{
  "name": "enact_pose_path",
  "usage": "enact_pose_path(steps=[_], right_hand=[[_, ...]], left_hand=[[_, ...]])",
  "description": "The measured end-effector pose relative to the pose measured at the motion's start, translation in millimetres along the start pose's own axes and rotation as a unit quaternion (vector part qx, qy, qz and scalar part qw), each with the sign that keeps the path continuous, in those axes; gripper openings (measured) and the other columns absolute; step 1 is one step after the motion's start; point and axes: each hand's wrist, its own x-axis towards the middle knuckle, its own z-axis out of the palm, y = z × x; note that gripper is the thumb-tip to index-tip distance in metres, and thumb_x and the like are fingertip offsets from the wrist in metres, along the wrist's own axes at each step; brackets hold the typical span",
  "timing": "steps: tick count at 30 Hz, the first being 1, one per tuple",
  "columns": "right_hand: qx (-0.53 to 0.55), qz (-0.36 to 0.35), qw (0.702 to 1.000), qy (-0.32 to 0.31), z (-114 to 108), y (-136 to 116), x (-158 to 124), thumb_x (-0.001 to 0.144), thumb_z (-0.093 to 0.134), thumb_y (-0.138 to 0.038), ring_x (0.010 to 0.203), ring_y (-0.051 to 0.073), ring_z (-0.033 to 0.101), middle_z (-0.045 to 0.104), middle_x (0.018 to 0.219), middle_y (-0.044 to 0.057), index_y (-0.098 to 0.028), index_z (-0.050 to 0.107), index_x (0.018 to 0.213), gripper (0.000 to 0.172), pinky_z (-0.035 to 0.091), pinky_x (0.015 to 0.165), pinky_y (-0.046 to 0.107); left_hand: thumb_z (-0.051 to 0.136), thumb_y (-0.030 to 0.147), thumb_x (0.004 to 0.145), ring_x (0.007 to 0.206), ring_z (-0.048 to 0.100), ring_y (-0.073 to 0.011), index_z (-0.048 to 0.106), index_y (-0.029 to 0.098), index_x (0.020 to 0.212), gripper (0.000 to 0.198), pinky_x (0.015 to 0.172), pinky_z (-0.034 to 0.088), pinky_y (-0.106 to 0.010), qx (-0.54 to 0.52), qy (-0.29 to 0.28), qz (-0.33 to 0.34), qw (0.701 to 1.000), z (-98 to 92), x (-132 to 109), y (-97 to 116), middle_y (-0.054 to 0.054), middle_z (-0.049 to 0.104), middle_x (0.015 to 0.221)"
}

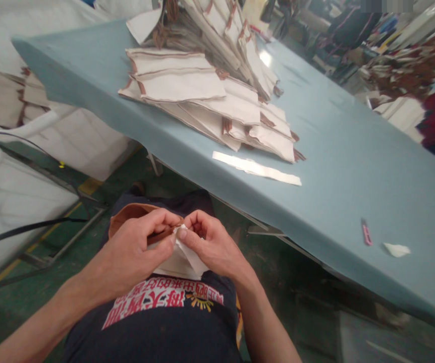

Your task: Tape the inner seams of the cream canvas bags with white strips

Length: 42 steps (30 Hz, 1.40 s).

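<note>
Left hand point(137, 248), right hand point(214, 247) on fabric point(187, 263)

table point(354, 151) | fabric stack point(210, 96) | white strip point(257, 168) | pink tag point(366, 233) | white scrap point(396, 249)

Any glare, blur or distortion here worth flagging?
Head view: even indoor light; one glare spot on the blue table beside the stack of fabric pieces; right background and left edge smeared by motion blur; left hand and right hand, pinching a white fabric piece, fairly sharp; table edge runs tilted, not visibly bent.
</note>
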Motion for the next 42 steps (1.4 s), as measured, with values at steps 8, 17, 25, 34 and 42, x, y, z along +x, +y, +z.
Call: enact_pose_path(steps=[8, 17, 25, 34, 42], right_hand=[[0.011, 0.020, 1.000, -0.014, 0, -2, 0, 0.084, 0.089, -0.078, 0.069, 0.013, 0.049, 0.059, 0.078, -0.006, -0.024, 0.060, 0.090, 0.062, 0.035, 0.063, 0.029], [0.009, 0.019, 1.000, -0.015, 3, 0, 1, 0.085, 0.089, -0.074, 0.069, 0.013, 0.047, 0.059, 0.079, -0.006, -0.024, 0.060, 0.089, 0.058, 0.035, 0.063, 0.029], [-0.005, 0.008, 1.000, 0.001, 3, 4, 1, 0.088, 0.086, -0.070, 0.070, 0.013, 0.048, 0.059, 0.079, -0.005, -0.023, 0.062, 0.088, 0.054, 0.035, 0.065, 0.029], [0.009, 0.027, 0.999, -0.015, 4, 1, 0, 0.085, 0.089, -0.070, 0.071, 0.014, 0.049, 0.061, 0.080, -0.005, -0.024, 0.062, 0.090, 0.054, 0.035, 0.062, 0.028], [0.007, 0.021, 1.000, -0.018, 4, 1, 1, 0.087, 0.089, -0.068, 0.071, 0.014, 0.048, 0.060, 0.079, -0.005, -0.024, 0.061, 0.089, 0.053, 0.037, 0.063, 0.028]], left_hand=[[0.067, 0.047, 0.092, 0.091, 0.084, -0.0272, 0.077, 0.023, 0.104, 0.029, 0.077, 0.067, -0.030, -0.030, -0.002, -0.016, 0.999, 1.0, 0, 1, -0.007, 0.087, 0.101], [0.067, 0.052, 0.092, 0.082, 0.082, -0.0266, 0.078, 0.023, 0.103, 0.033, 0.068, 0.062, -0.031, -0.072, -0.021, -0.033, 0.997, -3.9, 1, 2, -0.007, 0.088, 0.095], [0.074, 0.052, 0.092, 0.089, 0.083, -0.0278, 0.079, 0.023, 0.112, 0.036, 0.071, 0.063, -0.030, -0.086, -0.059, -0.050, 0.993, -4.3, 2, -4, -0.006, 0.089, 0.098], [0.063, 0.062, 0.104, 0.082, 0.074, -0.0234, 0.084, 0.026, 0.106, 0.042, 0.069, 0.054, -0.028, -0.069, -0.017, -0.027, 0.997, -9.1, -5, 2, -0.002, 0.086, 0.094], [0.070, 0.067, 0.097, 0.070, 0.069, -0.0215, 0.081, 0.024, 0.101, 0.045, 0.058, 0.049, -0.026, -0.092, -0.045, -0.044, 0.994, -7.8, 1, -4, -0.002, 0.082, 0.082]])
